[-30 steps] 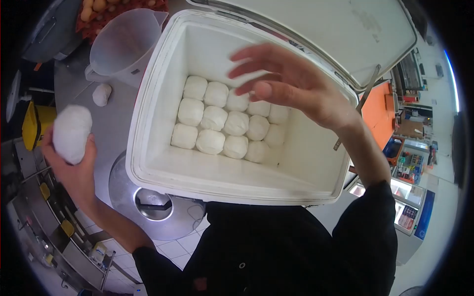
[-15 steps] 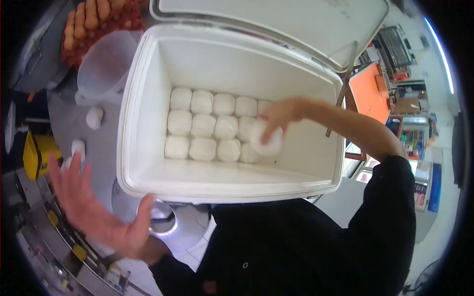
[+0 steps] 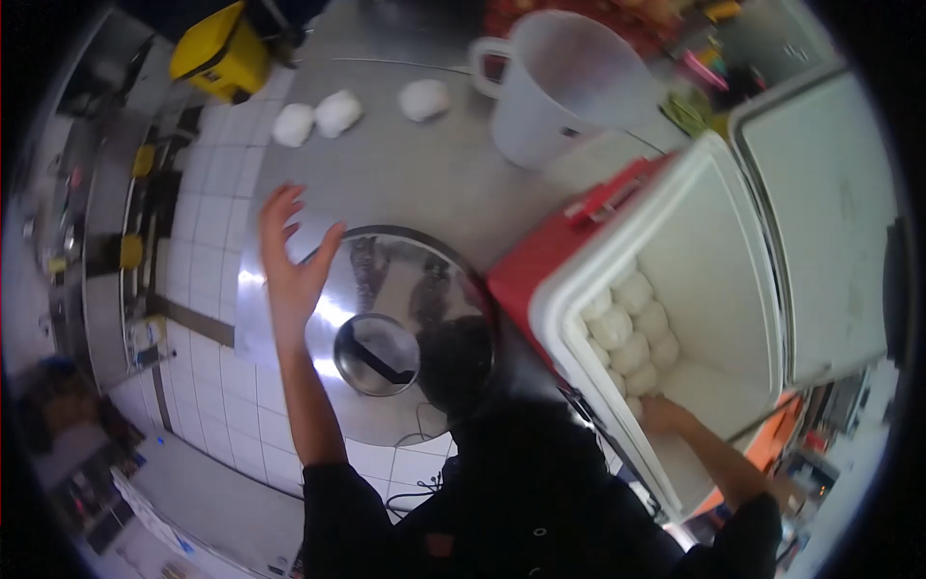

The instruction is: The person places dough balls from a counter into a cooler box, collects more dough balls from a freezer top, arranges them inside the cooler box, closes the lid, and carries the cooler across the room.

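Note:
Rows of round white dough balls (image 3: pixel 632 352) lie on the floor of a red cooler with a white lining (image 3: pixel 719 425). My right hand (image 3: pixel 662 415) is down inside the cooler, touching a dough ball at the near end of the rows. Its fingers are mostly hidden, so I cannot tell whether they grip that ball. My left hand (image 3: pixel 294 256) is raised over the edge of the steel table, with thumb and fingers apart and nothing in it. Beyond it, a single dough ball (image 3: pixel 424 99) and a pair of dough balls (image 3: pixel 338 114) sit on the table.
A large clear plastic jug (image 3: pixel 550 106) stands on the steel table (image 3: pixel 376 179) beside the cooler. The cooler's lid (image 3: pixel 820 212) is swung back. A shiny round metal lid or pan (image 3: pixel 386 280) lies in front of me. A yellow bin (image 3: pixel 227 53) is at the far left.
My view has turned left, bringing the table and loose dough balls into fuller view. My right hand, holding a dough ball over the rows before, is now low in the cooler. My left hand stays open.

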A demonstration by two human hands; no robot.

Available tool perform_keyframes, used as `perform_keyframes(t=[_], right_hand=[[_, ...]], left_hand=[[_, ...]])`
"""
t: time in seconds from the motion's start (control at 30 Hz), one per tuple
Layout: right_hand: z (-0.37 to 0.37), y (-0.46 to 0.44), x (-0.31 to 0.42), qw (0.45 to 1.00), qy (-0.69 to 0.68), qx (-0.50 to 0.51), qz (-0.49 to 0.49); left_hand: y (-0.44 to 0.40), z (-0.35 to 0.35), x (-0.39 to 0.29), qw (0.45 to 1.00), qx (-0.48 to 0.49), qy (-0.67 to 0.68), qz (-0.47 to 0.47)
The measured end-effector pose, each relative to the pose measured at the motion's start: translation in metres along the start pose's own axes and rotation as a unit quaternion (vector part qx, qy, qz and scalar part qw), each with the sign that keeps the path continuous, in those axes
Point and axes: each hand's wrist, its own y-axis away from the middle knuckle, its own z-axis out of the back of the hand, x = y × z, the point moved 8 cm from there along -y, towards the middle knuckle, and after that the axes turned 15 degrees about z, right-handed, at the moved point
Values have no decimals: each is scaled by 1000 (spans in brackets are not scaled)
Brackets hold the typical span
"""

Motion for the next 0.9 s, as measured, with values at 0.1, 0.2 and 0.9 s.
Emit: perform_keyframes(t=[0.1,0.2,0.9], right_hand=[[-12,-5,2,985,-170,1,35],[-19,-3,18,928,-370,-35,10],[7,69,39,923,-198,-320,-75]], left_hand=[[-58,-30,63,997,31,-32,59],[-130,-64,113,994,33,-86,58],[-206,-226,70,919,13,-384,-93]])
